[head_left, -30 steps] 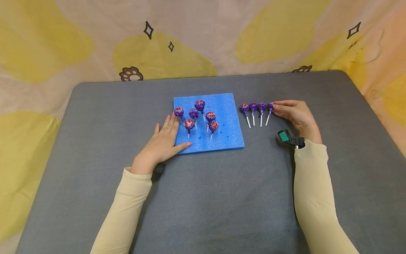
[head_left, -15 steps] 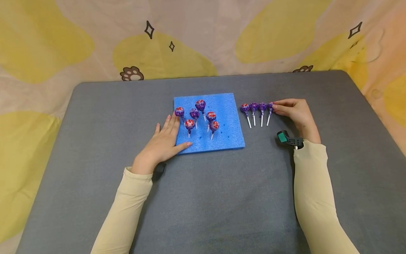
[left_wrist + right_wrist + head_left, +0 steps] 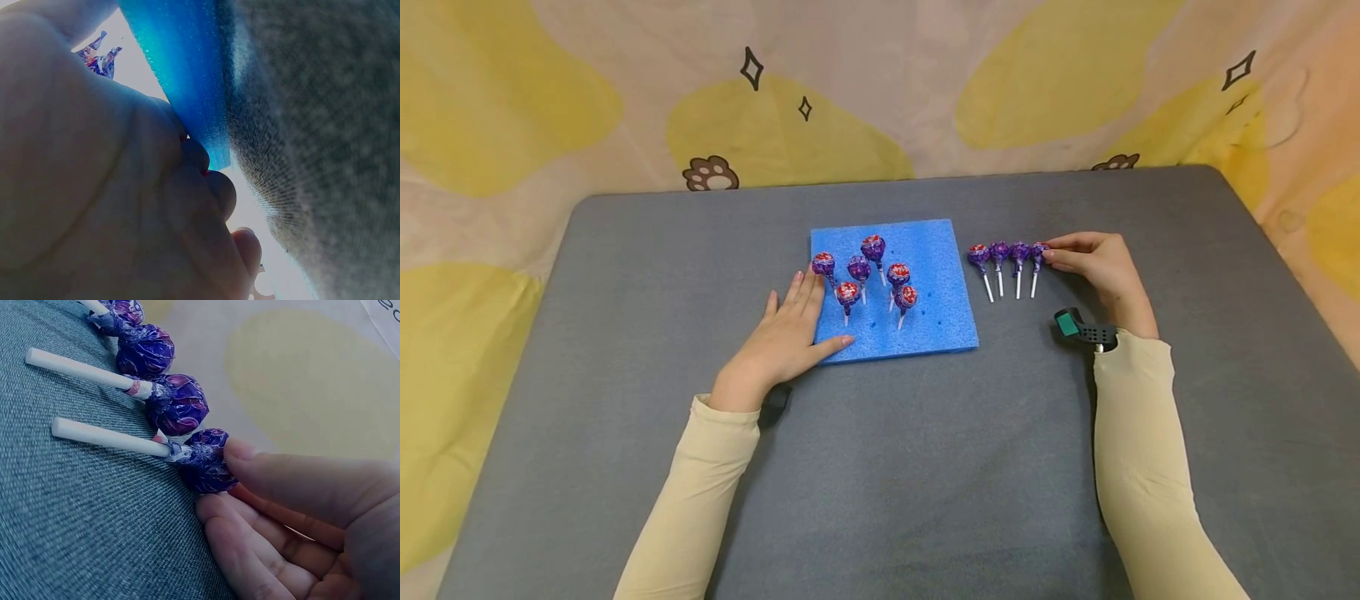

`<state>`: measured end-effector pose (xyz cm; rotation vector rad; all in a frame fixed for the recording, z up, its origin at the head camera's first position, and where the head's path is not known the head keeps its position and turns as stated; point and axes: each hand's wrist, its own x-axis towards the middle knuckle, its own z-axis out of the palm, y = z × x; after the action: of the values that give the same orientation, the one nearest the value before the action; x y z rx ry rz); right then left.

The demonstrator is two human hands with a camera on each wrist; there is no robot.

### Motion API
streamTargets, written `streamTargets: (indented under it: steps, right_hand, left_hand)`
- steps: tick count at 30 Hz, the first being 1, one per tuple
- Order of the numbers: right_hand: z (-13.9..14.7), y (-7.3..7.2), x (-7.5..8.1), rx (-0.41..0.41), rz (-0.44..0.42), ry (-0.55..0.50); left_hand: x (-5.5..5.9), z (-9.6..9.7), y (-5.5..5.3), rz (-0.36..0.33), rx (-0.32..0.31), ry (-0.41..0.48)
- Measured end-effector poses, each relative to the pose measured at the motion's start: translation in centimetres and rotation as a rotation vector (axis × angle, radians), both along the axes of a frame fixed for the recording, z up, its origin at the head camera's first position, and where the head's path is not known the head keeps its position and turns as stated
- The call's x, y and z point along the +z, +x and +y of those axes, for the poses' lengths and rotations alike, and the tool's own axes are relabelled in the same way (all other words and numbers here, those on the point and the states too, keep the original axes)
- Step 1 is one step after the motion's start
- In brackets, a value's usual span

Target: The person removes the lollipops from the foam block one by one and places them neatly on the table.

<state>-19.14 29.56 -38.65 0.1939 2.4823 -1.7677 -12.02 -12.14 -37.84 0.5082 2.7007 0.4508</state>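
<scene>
**Picking the end lollipop off the row**

Left hand [image 3: 782,342], nearest: lies flat on the grey fabric-covered bench [image 3: 880,467], fingers straight, thumb tip resting on the near-left corner of the square blue foam board [image 3: 934,321]. Holds nothing, just pins the board. The left wrist view shows the same: palm against the foam edge [image 3: 187,81]. Judgement: keep that pressure on, since light foam would likely slide or tip when a stick gets pushed in.

On the board: 6 purple-wrapped lollipops with white sticks [image 3: 872,275] stand upright in punched holes. Several empty holes [image 3: 925,296] show to the right of them.

Right hand [image 3: 1101,267], farther back: fingers curled, thumb and fingertips [image 3: 250,456] closing on the wrapped head of the rightmost purple lollipop [image 3: 1037,254] in a row of 4 lying flat on the bench, just right of the board. The right wrist view shows fingers touching that head [image 3: 203,462], stick pointing away from the hand. I cannot tell whether it is off the fabric yet.

Notes for doing it well, all judgement:
- Heads in the row touch or nearly touch, so lift straight up, not sideways, or the neighbour [image 3: 178,403] rolls.
- Pinching the head leaves the stick free, which suits pushing the stick end down into a hole.
- Bring the stick vertical before it meets the foam.
- Pick an open hole clear of the standing 6 to avoid knocking them.
</scene>
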Motion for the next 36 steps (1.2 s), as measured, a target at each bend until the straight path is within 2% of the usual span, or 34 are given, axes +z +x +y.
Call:
streamTargets:
  steps: [11, 27, 33, 36]
  right_hand:
    - [0.33, 0.00, -0.12, 0.001, 0.019, -0.041]
    - [0.56, 0.06, -0.03, 0.009, 0.002, -0.078]
    - [0.92, 0.27, 0.01, -0.009, -0.008, -0.298]
    - [0.99, 0.34, 0.05, -0.020, -0.003, -0.358]
  left_hand:
    - [-0.17, 0.00, -0.06, 0.003, -0.002, -0.003]
    - [-0.10, -0.04, 0.00, 0.004, -0.005, -0.003]
    - [-0.14, -0.04, -0.05, 0.004, 0.000, -0.003]
    - [-0.14, -0.01, -0.06, 0.003, 0.003, -0.003]
